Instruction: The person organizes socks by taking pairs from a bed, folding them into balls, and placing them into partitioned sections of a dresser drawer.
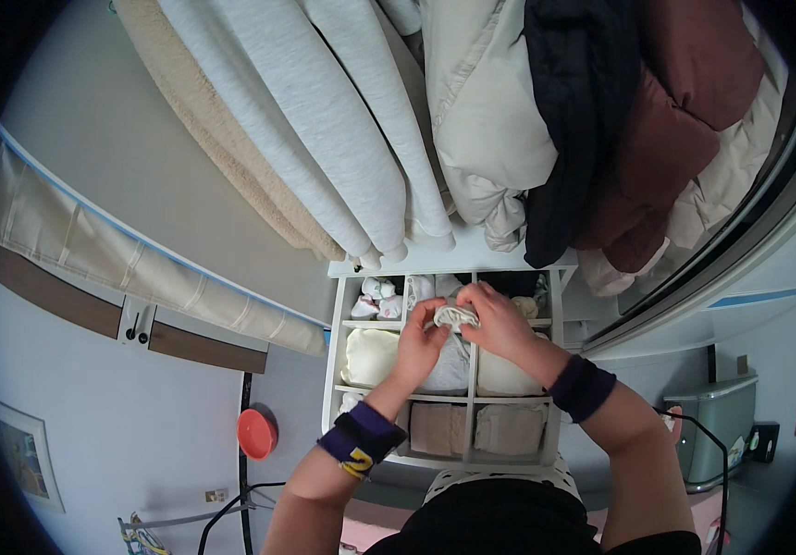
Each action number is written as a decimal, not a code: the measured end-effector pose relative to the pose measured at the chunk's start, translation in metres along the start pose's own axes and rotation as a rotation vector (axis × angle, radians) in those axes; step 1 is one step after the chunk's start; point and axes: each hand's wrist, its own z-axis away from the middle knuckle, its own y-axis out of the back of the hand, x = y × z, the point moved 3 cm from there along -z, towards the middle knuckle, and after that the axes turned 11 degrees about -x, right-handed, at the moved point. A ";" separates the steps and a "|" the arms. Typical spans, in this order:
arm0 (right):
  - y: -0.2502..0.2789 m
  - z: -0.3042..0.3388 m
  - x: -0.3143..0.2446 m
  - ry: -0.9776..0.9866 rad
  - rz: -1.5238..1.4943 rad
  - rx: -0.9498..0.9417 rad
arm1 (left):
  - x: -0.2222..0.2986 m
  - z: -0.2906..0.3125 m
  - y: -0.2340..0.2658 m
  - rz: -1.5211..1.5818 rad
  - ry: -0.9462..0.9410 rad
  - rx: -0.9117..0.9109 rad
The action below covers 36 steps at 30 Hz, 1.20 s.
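A small rolled bundle of cream-white cloth (456, 317), perhaps socks, is pinched between my two hands above an open white drawer with dividers (473, 367). My left hand (422, 340) grips its left side with bent fingers; my right hand (499, 322) holds it from the right and the far side. Under the hands, the drawer's middle row holds a pale yellow folded cloth (370, 357), a grey cloth (449, 367) and a cream cloth (507, 374). Small white rolled bundles (379, 294) lie in the far left compartment. Folded brownish cloths (438, 428) fill the near row.
Hanging over the drawer's far side are light grey garments (324, 120), a beige puffy coat (486, 120), a black garment (583, 102) and a maroon puffy coat (638, 176). A red basin (256, 435) is at the left, a grey-green bin (714, 430) at the right.
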 end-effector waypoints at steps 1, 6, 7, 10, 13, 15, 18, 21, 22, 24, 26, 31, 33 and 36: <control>-0.001 -0.004 0.007 0.010 0.038 0.036 | 0.000 -0.005 0.002 -0.117 -0.006 0.028; -0.026 -0.017 0.018 0.136 0.188 0.058 | -0.028 -0.016 0.036 -0.618 -0.075 0.051; -0.029 -0.016 0.019 0.143 0.210 0.043 | -0.026 -0.018 0.036 -0.696 -0.099 0.038; -0.031 -0.013 0.018 0.185 0.269 0.075 | -0.017 -0.013 0.028 -0.917 -0.205 -0.014; -0.034 -0.014 0.018 0.137 0.257 0.038 | -0.015 -0.015 0.029 -0.966 -0.218 0.003; -0.043 -0.019 0.023 0.114 0.248 -0.013 | -0.018 -0.021 0.035 -1.120 -0.228 -0.006; -0.052 -0.023 0.029 0.176 0.389 0.019 | -0.029 -0.028 0.044 -1.138 -0.297 -0.007; -0.049 -0.026 0.021 0.147 0.369 -0.048 | -0.035 -0.031 0.050 -1.062 -0.269 -0.059; -0.048 -0.027 0.019 0.130 0.348 -0.073 | -0.034 -0.033 0.051 -1.041 -0.255 -0.076; -0.052 -0.028 0.019 0.112 0.368 -0.085 | -0.036 -0.035 0.051 -1.092 -0.176 -0.127; -0.053 -0.029 0.017 0.094 0.396 -0.074 | -0.035 -0.037 0.049 -1.149 -0.123 -0.183; -0.068 -0.037 0.035 0.072 0.499 -0.119 | -0.029 -0.041 0.035 -1.235 0.195 -0.355; -0.073 -0.038 0.036 -0.042 0.611 -0.145 | -0.036 -0.037 0.035 -1.286 0.099 -0.298; -0.073 -0.038 0.025 -0.065 0.684 -0.194 | -0.042 -0.029 0.042 -1.272 0.067 -0.272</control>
